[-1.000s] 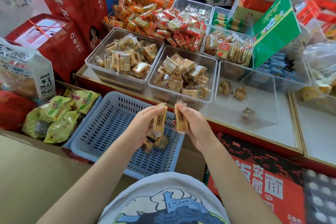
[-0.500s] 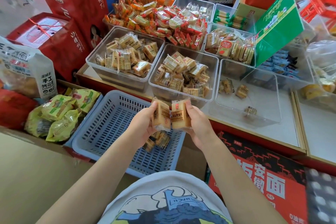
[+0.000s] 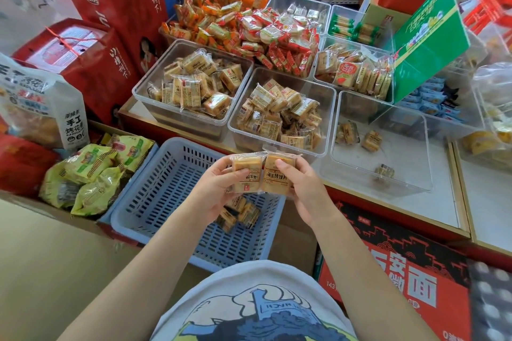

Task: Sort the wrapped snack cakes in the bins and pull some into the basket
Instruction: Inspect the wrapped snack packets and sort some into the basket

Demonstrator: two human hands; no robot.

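My left hand point(image 3: 214, 189) pinches a clear-wrapped tan snack cake point(image 3: 247, 167), and my right hand point(image 3: 303, 188) pinches a second one point(image 3: 274, 180) right beside it. Both packs face up, side by side, above the far right corner of the blue slotted basket point(image 3: 166, 191). A few wrapped cakes point(image 3: 241, 212) lie in the basket under my hands. Behind stand three clear bins: a left bin point(image 3: 155, 108) and a middle bin point(image 3: 327, 97) full of similar cakes, and a right bin point(image 3: 415, 152) holding only three cakes.
Orange and red snack packs point(image 3: 249, 22) pile up behind the bins. Red gift boxes point(image 3: 110, 8) stand at the left, green-yellow bags point(image 3: 91, 174) lie left of the basket, a green carton point(image 3: 426, 41) leans at the right. A red noodle box point(image 3: 401, 271) sits below the shelf edge.
Both cakes were held edge-on and slightly apart; my hands have turned them flat with their labels up and brought them together side by side.
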